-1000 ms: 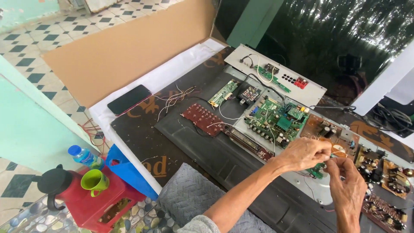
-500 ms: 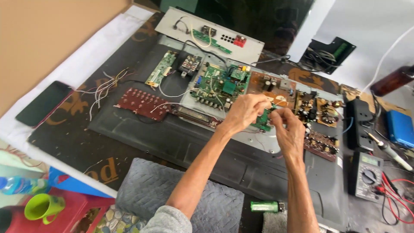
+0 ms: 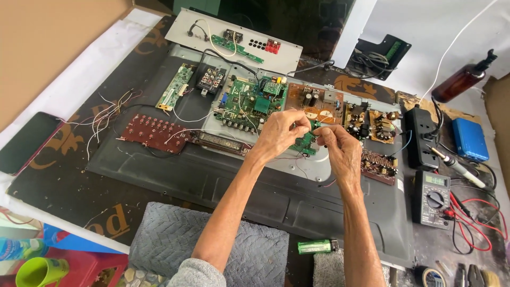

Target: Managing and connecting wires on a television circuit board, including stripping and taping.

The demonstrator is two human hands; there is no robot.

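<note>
Head camera looks down on my workplace: a dark mat with gold ornament [image 3: 64,186] laid over a white sheet [image 3: 79,79], with a big sheet of brown cardboard [image 3: 48,48] standing along the far left edge. Most of the mat is taken by the grey metal back shell of a flat television [image 3: 255,186], lying face down and stripped open. Along its far edge sit a large green main circuit board [image 3: 249,103], a brown power board with capacitors [image 3: 313,101] and, towards the left edge, a dark red key board trailing white wires [image 3: 154,133]. A pale grey panel with sockets [image 3: 234,37] lies beyond the shell at the far edge. On the right side of the mat rest a black power strip [image 3: 421,135], a black multimeter with red leads [image 3: 431,196], a blue plastic case [image 3: 470,139] and a brown spray bottle [image 3: 462,79]. A black phone [image 3: 26,142] lies at the left edge, and a grey ribbed cloth [image 3: 175,239] at the near edge beside a small green cylinder [image 3: 314,246].

Both my forearms reach in from the near edge and meet over the middle of the shell. My left hand [image 3: 279,135] is curled, fingertips pinched together; my right hand [image 3: 337,149] faces it, fingers bent and pinching too. Between them is a small green circuit board [image 3: 305,142] with thin wires, right above the shell's metal plate.

My fingers cover most of that small board, so I cannot tell exactly which hand grips the board and which grips only a wire. Tools at the near right corner are cut off.
</note>
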